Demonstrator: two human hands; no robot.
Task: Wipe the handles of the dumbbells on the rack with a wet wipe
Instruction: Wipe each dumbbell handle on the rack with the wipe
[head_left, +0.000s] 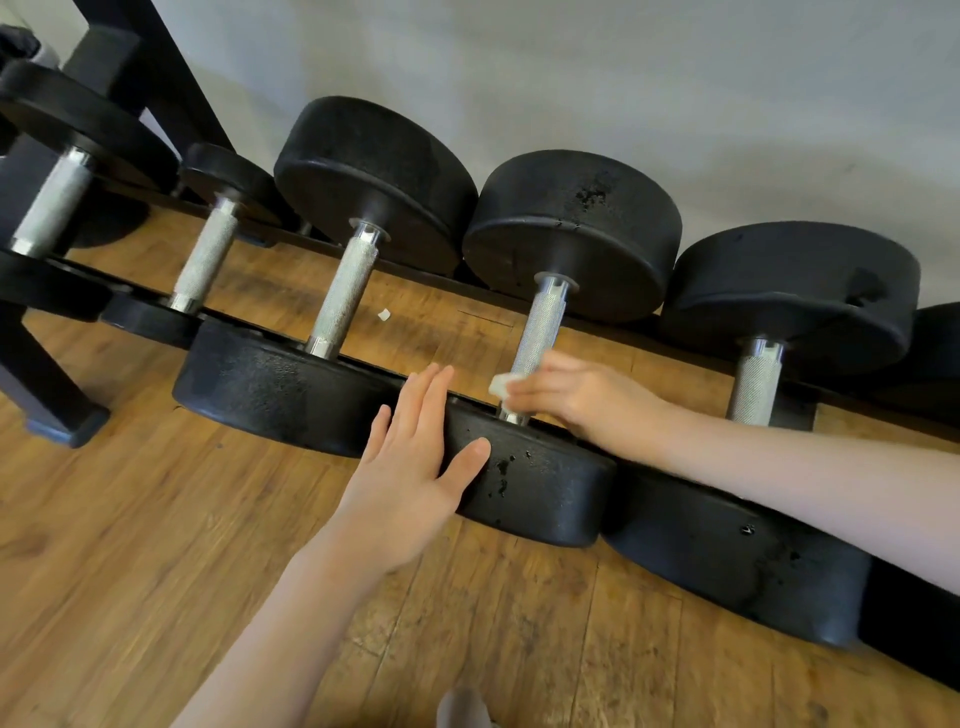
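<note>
Several black dumbbells with knurled silver handles lie side by side on a low black rack (62, 410). My right hand (571, 397) holds a small white wet wipe (503, 385) against the near end of the middle dumbbell's handle (540, 332). My left hand (415, 452) lies flat with straight fingers on that dumbbell's near black head (540, 488), thumb spread over its rim. Neighbouring handles stand to the left (345, 296) and to the right (756, 384).
A wooden floor (156, 545) runs under and in front of the rack. A small white scrap (384, 314) lies on the floor between two handles. A pale wall (623, 78) rises right behind the far dumbbell heads. A black frame post (171, 67) stands at the upper left.
</note>
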